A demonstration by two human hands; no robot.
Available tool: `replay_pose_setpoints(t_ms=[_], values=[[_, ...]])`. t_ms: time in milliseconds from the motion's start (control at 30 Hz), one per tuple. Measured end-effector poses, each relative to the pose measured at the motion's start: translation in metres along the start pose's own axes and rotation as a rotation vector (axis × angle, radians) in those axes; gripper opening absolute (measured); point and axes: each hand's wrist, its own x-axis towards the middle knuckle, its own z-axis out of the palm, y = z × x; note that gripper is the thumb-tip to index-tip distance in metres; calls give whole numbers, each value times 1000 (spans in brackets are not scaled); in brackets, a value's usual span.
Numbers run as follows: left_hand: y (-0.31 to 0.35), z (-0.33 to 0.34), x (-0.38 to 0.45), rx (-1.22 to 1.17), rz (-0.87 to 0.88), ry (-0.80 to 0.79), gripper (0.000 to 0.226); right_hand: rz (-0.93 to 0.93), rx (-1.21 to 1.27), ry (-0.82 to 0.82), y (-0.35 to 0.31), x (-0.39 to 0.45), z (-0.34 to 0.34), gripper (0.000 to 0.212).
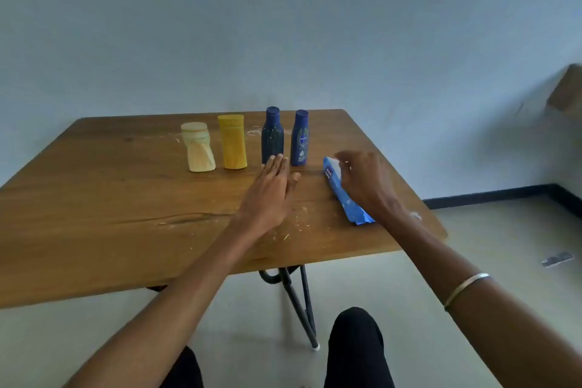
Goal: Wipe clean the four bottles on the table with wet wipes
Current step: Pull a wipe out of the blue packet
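Four bottles stood upright in a row toward the far edge of the worn wooden table (94,198): a pale cream bottle with a wide round cap (198,148) on the left, a squat yellow plastic bottle (233,142) beside it, then a dark blue bottle with a rounded cap (272,135), and just beside that a second dark blue bottle with a white-and-blue label (300,138). They were near one another but none touched.

And the left hand (271,192) reached out flat over the tabletop, fingers straight and together, holding nothing; its fingertips crossed the foot of the unlabelled blue bottle, though whether they touched it I could not tell. The right hand (362,179) sat over the blue soft pack of wet wipes (335,189), which lay flat on the table to the right of the bottles, angled toward the near right corner. Its fingers curled down at the pack's top, pinching at something white there. A thin metal bangle (466,290) ringed the right forearm.

The tabletop was brown with visible grain, a dark crack and pale scuffs and specks. Black metal legs (302,302) held it up. Behind it rose a plain pale blue-grey wall (283,25) with a dark skirting, above a light floor (472,246).
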Motion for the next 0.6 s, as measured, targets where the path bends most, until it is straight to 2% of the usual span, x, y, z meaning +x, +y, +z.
replay_pose_setpoints(t_ms=[100, 267, 433, 600], values=[[9, 6, 8, 23, -1, -19, 64, 71, -111, -12, 24, 5, -9, 37], [19, 15, 21, 34, 0, -58, 62, 137, -221, -150, 40, 13, -13, 26], [28, 24, 27, 34, 14, -77, 63, 68, -376, -181, 40, 19, -7, 15], [33, 28, 29, 63, 29, -97, 61, 41, -418, -212, 41, 23, -1, 11]])
